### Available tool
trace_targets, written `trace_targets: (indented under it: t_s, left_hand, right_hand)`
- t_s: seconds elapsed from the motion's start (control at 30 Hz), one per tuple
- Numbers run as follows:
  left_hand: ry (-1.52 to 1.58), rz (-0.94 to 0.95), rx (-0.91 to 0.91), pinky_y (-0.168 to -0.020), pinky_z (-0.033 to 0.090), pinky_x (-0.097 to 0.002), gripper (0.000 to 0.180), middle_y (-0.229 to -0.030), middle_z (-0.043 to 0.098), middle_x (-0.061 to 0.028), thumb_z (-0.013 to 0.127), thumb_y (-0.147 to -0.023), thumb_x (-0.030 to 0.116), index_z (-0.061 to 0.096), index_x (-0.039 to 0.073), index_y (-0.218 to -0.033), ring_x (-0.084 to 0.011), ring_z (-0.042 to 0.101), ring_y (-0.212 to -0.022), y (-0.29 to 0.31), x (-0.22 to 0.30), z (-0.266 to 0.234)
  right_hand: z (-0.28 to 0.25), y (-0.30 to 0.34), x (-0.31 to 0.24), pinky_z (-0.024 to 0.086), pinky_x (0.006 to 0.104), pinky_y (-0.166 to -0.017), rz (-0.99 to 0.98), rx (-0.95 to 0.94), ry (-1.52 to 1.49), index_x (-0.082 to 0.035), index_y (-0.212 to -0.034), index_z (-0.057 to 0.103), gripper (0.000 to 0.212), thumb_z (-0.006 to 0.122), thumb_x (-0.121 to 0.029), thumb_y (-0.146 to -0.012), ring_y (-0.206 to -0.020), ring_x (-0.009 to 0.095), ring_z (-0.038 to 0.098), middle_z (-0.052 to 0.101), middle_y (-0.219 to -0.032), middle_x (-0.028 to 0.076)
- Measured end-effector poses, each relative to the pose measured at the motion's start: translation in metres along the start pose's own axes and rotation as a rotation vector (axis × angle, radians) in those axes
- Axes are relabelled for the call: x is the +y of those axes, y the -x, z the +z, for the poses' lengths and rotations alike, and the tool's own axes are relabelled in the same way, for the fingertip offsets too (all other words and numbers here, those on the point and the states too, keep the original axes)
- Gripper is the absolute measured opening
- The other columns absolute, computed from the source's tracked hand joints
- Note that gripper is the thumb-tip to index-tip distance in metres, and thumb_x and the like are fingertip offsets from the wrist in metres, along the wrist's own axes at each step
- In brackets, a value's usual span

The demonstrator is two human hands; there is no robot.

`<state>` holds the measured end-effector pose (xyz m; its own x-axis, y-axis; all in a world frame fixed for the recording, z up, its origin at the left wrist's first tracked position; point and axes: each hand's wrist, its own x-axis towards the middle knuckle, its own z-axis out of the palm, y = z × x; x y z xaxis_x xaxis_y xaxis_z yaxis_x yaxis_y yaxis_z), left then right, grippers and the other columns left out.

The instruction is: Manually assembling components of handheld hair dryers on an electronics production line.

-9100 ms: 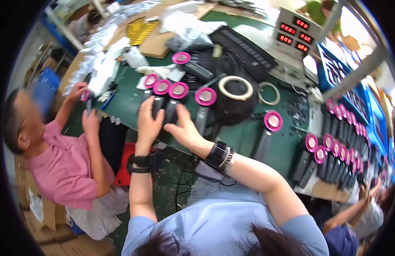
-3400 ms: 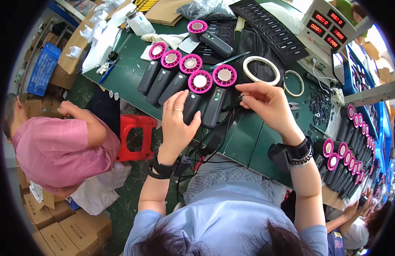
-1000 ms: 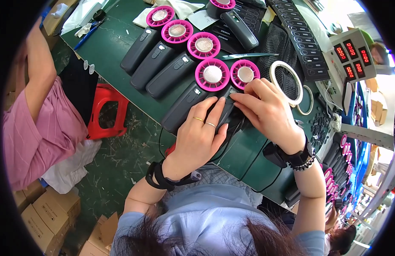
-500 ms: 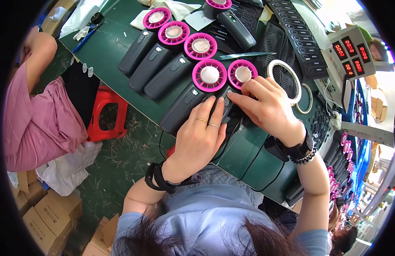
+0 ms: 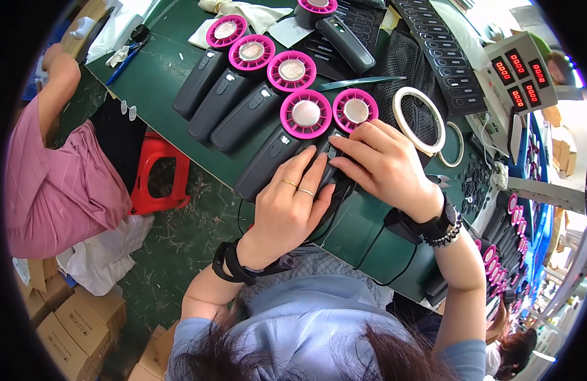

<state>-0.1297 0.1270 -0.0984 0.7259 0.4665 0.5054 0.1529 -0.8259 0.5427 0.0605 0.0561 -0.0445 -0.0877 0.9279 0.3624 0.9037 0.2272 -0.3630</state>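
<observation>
Under my hands lies a dark grey hand-held device with a pink ring head (image 5: 356, 110), round and mesh-centred like a small fan or dryer. My left hand (image 5: 286, 206) lies across its handle, index and middle fingertips pressed beside a small control panel (image 5: 332, 152), thumb along the near side. From the right, my right hand (image 5: 389, 162) bends over the same handle, thumb and index fingertips at the panel; its other fingers curl near the pink ring. Much of the handle is hidden. Just left, a matching device (image 5: 268, 162) touches or nearly touches my left fingers.
Several more pink-headed devices (image 5: 243, 117) lie beyond, left. Tweezers (image 5: 360, 82), tape rolls (image 5: 400, 120), a black mesh pouch (image 5: 404, 60) and a panel sheet (image 5: 442, 57) lie far right, near a red-digit meter (image 5: 519, 73). A red stool (image 5: 141, 181) and another person (image 5: 71, 178) are left.
My right hand has shifted slightly left and nearer, its fingertips coming down beside the panel. My left hand stays on the handle. The whole view has drifted slightly.
</observation>
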Motion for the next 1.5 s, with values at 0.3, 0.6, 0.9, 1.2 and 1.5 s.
trace_targets:
  t_s: [0.3, 0.6, 0.9, 1.2, 1.5]
  left_hand:
    - [0.025, -0.022, -0.001, -0.082, 0.057, -0.0398, 0.045, -0.123, 0.060, -0.0214, 0.075, -0.082, 0.010, 0.062, -0.006, -0.122, -0.0350, 0.065, -0.102, -0.001, 0.000, 0.000]
    - [0.093, -0.084, 0.013, -0.087, 0.055, -0.0395, 0.048, -0.124, 0.063, -0.0168, 0.078, -0.077, 0.006, 0.065, -0.002, -0.123, -0.0322, 0.065, -0.103, -0.001, 0.002, 0.001]
    - [0.089, -0.073, 0.016, -0.086, 0.055, -0.0398, 0.048, -0.123, 0.063, -0.0182, 0.077, -0.078, 0.006, 0.064, -0.003, -0.123, -0.0333, 0.065, -0.103, -0.001, 0.001, 0.001]
    - [0.079, -0.062, 0.013, -0.085, 0.056, -0.0403, 0.048, -0.123, 0.061, -0.0193, 0.076, -0.079, 0.007, 0.063, -0.003, -0.124, -0.0344, 0.065, -0.103, -0.001, 0.001, 0.002]
    - [0.028, -0.051, -0.031, -0.084, 0.056, -0.0405, 0.049, -0.124, 0.059, -0.0203, 0.074, -0.083, 0.010, 0.060, -0.001, -0.129, -0.0355, 0.064, -0.104, -0.002, 0.003, 0.000]
  right_hand:
    - [0.017, 0.010, -0.016, 0.051, 0.0300, -0.064, 0.294, 0.138, -0.123, -0.002, -0.102, 0.072, 0.024, 0.078, -0.007, -0.079, -0.072, 0.020, 0.061, 0.062, -0.084, 0.007]
    - [0.027, 0.009, -0.030, 0.052, 0.0248, -0.063, 0.487, 0.229, -0.129, -0.003, -0.097, 0.071, 0.021, 0.078, -0.004, -0.077, -0.068, 0.013, 0.061, 0.063, -0.083, 0.005]
    - [0.029, 0.007, -0.038, 0.049, 0.0221, -0.063, 0.637, 0.283, -0.255, -0.002, -0.096, 0.070, 0.020, 0.077, -0.004, -0.078, -0.068, 0.009, 0.058, 0.062, -0.080, 0.002]
    - [0.033, 0.007, -0.040, 0.047, 0.0210, -0.062, 0.716, 0.302, -0.335, 0.000, -0.095, 0.066, 0.019, 0.076, -0.002, -0.079, -0.067, 0.007, 0.053, 0.061, -0.079, 0.001]
    - [0.038, 0.015, -0.040, 0.049, 0.0215, -0.063, 0.683, 0.331, -0.393, 0.001, -0.097, 0.067, 0.017, 0.074, 0.000, -0.082, -0.066, 0.008, 0.058, 0.065, -0.083, 0.004]
